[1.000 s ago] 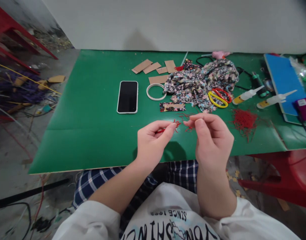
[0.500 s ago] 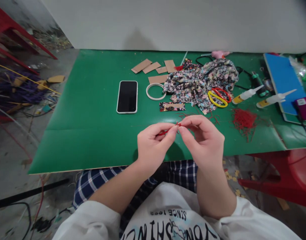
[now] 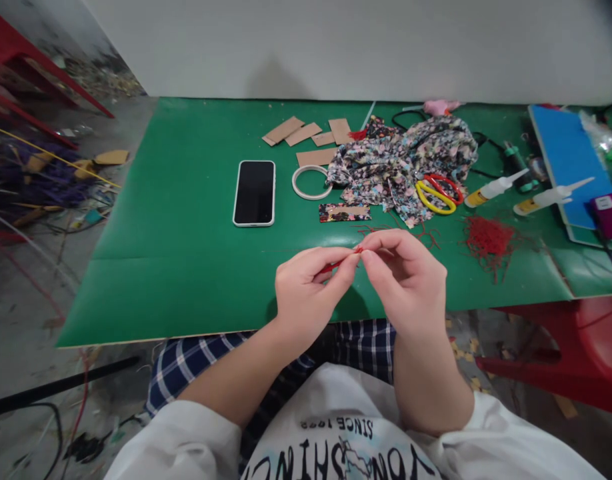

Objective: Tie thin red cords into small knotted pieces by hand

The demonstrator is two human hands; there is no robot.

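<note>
Over the near part of the green table point(image 3: 196, 280), both hands meet fingertip to fingertip. My left hand point(image 3: 313, 283) is closed in a pinch around a bundle of red threads point(image 3: 331, 267), which shows between thumb and fingers. My right hand point(image 3: 406, 277) pinches the end of the same red threads, its other fingers curled. Just behind the hands lie loose red thread pieces point(image 3: 429, 235). A pile of red threads point(image 3: 489, 238) sits to the right. Beyond them is a cardboard strip on floral fabric point(image 3: 345, 213).
A phone point(image 3: 255, 193), a tape roll point(image 3: 312, 183) and cardboard strips point(image 3: 316, 157) lie behind my hands. Crumpled floral cloth point(image 3: 406, 157), scissors point(image 3: 436, 195) and glue bottles point(image 3: 496, 188) stretch rightward. A blue board point(image 3: 569, 157) lies at far right. Red stools flank the table.
My fingertips have shifted slightly and come closer together on the red threads. Less of the red end sticks out between them. Everything on the table stays where it was.
</note>
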